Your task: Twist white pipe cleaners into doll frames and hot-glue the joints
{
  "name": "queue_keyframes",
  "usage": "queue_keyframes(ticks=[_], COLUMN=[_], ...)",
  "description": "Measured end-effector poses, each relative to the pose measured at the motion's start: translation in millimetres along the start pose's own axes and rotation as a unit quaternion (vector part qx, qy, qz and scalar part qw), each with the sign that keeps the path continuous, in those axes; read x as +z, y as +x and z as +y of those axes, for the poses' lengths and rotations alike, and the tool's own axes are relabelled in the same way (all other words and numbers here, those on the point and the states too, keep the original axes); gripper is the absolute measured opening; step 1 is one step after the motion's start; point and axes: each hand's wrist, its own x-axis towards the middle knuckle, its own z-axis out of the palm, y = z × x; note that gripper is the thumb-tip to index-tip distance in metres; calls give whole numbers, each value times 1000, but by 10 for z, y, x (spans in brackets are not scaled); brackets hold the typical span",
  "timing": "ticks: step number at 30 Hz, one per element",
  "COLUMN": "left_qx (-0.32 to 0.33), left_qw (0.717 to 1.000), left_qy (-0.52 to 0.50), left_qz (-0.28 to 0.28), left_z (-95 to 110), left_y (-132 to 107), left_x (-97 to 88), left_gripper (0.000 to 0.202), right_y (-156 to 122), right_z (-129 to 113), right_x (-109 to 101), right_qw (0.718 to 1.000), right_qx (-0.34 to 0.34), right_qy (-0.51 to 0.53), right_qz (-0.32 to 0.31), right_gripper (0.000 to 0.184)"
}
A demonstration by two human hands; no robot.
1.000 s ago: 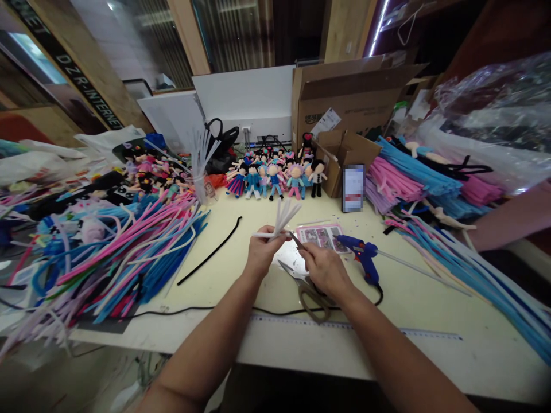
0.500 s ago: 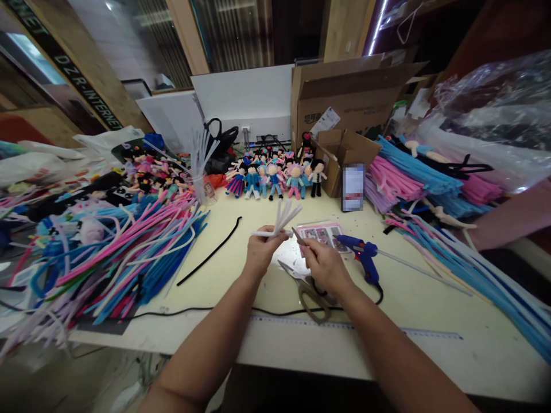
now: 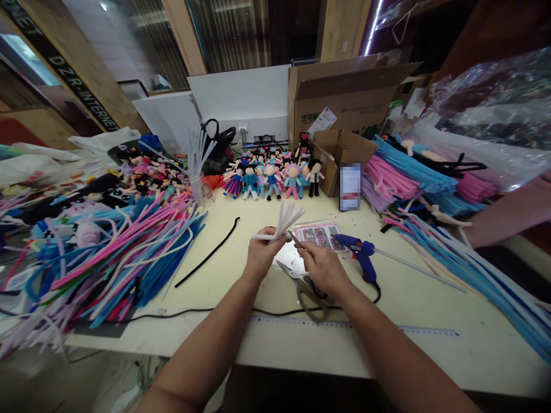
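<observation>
Grasping a bundle of white strips with the fingers of the left hand, over the middle of the counter and well in from its front edge. Fanned out upward above the grip, with one length jutting level to the left. Pinching a slim dark tool in the fingers of the right hand, angled at the right side of the bundle; hard to tell whether touching. Directly below, between the wrists, a pair of scissors. Tight on the right: boxed in by a blue glue gun near the knuckles and a printed sheet just beyond. Freer on the left, across yellow surface as far as a lone black strip, then stopped by a heap of coloured strips. Bounded at the back by a row of dolls and a phone. Crossed at the front by a black cord and, nearer the edge, by a ruler.
</observation>
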Motion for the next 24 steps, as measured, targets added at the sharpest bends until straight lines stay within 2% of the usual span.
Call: queue_keyframes(ticks=[4,8,11,13,15,17,20,22,24], left_qx=[-21,-45,-74,-90,-99,-103,-111,-114,-113], left_qw=[999,998,997,995,993,992,990,991,991], left_qy=[-21,-36,-32,-39,-56,-70,-68,-57,-44], left_qz=[16,28,18,1,-20,-37,-46,-52,-60], left_z=[-17,-58,-95,-118,-134,-141,-137,-128,-119], left_y=[21,53,55,40,18,-6,-27,-29,-24], left_x=[-9,-33,-31,-11,19,48,70,69,61], left_gripper=[15,17,18,19,18,16,16,17,17], right_y=[62,103,97,96,106,121,132,128,121], right_z=[113,308,382,373,332,284,231,218,219], right_x=[-12,-45,-55,-52,-45,-38,-38,-48,-61], right_qw=[999,986,974,979,994,995,950,928,920], right_qx=[45,110,110,79,48,48,80,92,105], right_qy=[17,-122,-200,-187,-89,83,303,359,375], right_qz=[-1,7,-7,21,49,34,-17,-27,-32], right_gripper=[27,32,27,25,24,26,30,28,25])
